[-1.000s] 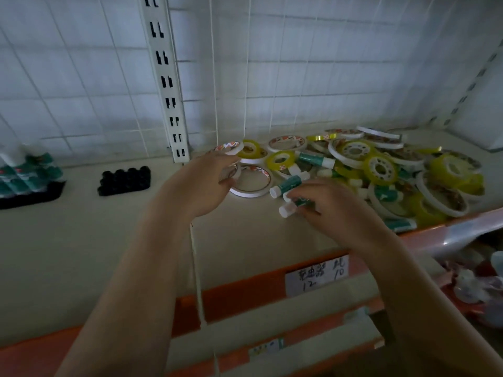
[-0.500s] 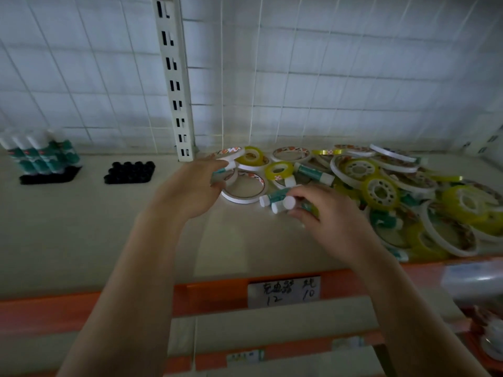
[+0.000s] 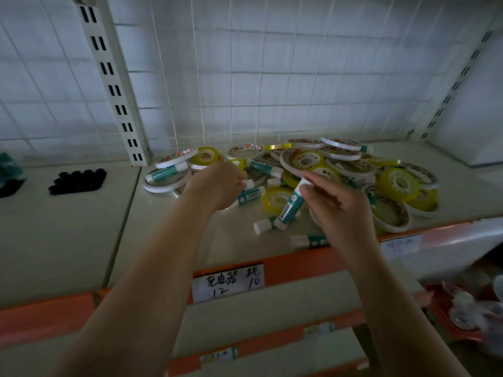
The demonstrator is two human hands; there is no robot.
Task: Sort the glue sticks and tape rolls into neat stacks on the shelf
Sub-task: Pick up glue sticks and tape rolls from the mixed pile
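Observation:
A jumbled pile of tape rolls (image 3: 340, 170), white-rimmed and yellow, covers the right half of the cream shelf (image 3: 81, 235), with several teal glue sticks mixed in. My right hand (image 3: 337, 210) pinches one teal glue stick (image 3: 292, 201) and holds it tilted above the shelf, white cap up. My left hand (image 3: 217, 186) reaches into the pile with curled fingers over another glue stick (image 3: 250, 195); what it grips is hidden. More glue sticks lie loose: one (image 3: 268, 224) under the lifted stick, one (image 3: 310, 240) at the front edge, one (image 3: 166, 171) on a white roll.
A black tray (image 3: 77, 180) of small dark items sits at the left, with teal items (image 3: 8, 170) at the far left edge. A slotted upright (image 3: 114, 85) stands against the wire-grid back. An orange shelf lip carries a handwritten label (image 3: 227, 282). Lower shelves lie below.
My right hand has lifted one glue stick out of the pile and tilted it upright. My left hand moved right, off the white roll and into the pile. The view has shifted left.

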